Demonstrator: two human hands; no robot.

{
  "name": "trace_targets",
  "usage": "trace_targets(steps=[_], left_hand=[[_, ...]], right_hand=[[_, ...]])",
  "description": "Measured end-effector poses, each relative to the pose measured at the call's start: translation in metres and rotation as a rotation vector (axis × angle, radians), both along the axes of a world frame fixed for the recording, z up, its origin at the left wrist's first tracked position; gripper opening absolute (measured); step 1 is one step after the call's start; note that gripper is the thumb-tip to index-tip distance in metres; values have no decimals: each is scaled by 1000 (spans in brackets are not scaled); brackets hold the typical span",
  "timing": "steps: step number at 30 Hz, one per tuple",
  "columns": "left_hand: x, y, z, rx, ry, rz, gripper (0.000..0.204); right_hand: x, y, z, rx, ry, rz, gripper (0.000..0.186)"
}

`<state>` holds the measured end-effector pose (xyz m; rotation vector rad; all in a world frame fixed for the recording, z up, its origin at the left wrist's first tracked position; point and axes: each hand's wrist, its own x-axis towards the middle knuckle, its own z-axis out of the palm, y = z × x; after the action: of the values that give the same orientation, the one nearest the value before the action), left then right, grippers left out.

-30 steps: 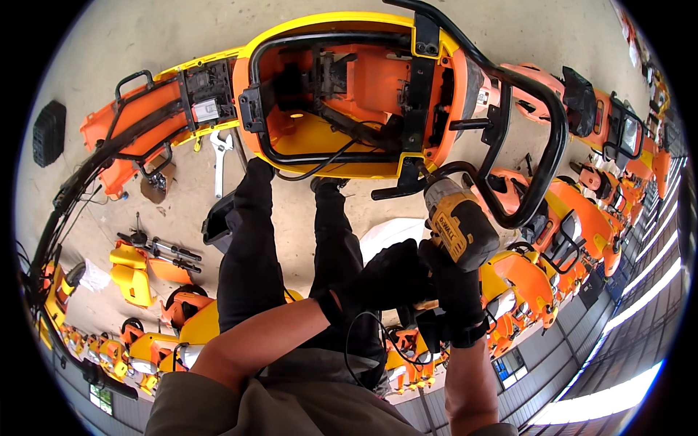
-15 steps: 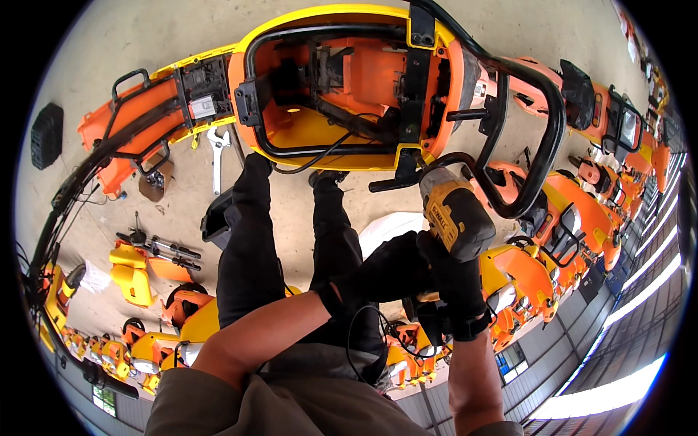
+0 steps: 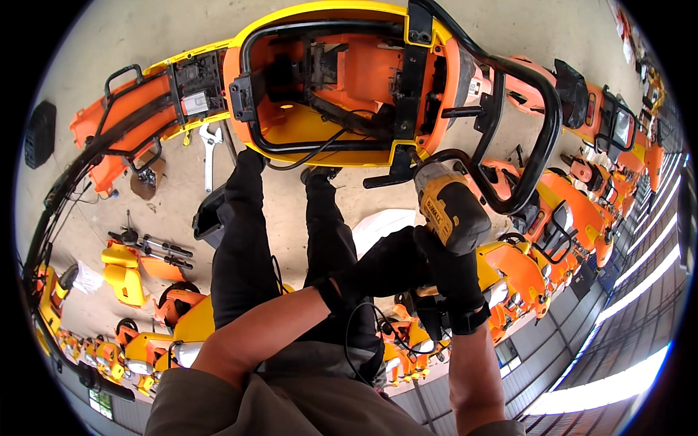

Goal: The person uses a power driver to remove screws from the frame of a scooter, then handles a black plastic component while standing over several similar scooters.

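A yellow-and-black impact driver [image 3: 452, 211] is tilted with its nose at the lower right corner of an orange-and-yellow scooter body [image 3: 313, 157], beside a black metal bracket [image 3: 389, 179]. My right hand [image 3: 452, 272], in a black glove, is wrapped round the driver's grip. Also in a black glove, my left hand [image 3: 392, 267] closes in against the grip from the left; its fingertips are partly hidden behind the right hand. The driver's nose meets the scooter near a yellow corner tab, but the fastener there is too small to make out. A black tubular frame [image 3: 547, 156] curves around to the right.
On the concrete floor left of my legs lie an adjustable wrench [image 3: 210, 156] and a dark open bin [image 3: 209, 218]. A black block [image 3: 40, 134] sits farther left. Behind are a yellow seat [image 3: 125, 272] and rows of scooters [image 3: 582, 211]. A thin cable [image 3: 349, 330] loops near my waist.
The whole view has shifted slightly, with the scooter and floor things a little farther left and up. Both hands and the driver keep their place at the bracket corner.
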<state>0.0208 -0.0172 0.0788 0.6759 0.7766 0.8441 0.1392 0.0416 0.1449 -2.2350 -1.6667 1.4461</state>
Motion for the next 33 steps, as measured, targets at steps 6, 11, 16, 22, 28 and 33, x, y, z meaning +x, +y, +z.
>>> trace_targets(steps=[6, 11, 16, 22, 28, 33], left_hand=[[1, -10, -9, -49, -22, -104, 34], [-8, 6, 3, 3, 68, -146, 42], [6, -2, -1, -42, -18, -21, 44], [-1, 2, 1, -65, -43, -46, 45], [-2, 1, 3, -147, -91, -55, 43], [9, -3, -1, -112, -106, 14, 41]], right_hand=[[-1, -1, 2, -125, 31, -83, 57], [4, -4, -1, -53, -31, 5, 45], [13, -1, -4, -17, -81, 162, 46], [0, 3, 3, -142, 2, -96, 47], [5, -1, -6, 33, -27, 79, 44], [12, 2, -1, -59, -79, 169, 45]])
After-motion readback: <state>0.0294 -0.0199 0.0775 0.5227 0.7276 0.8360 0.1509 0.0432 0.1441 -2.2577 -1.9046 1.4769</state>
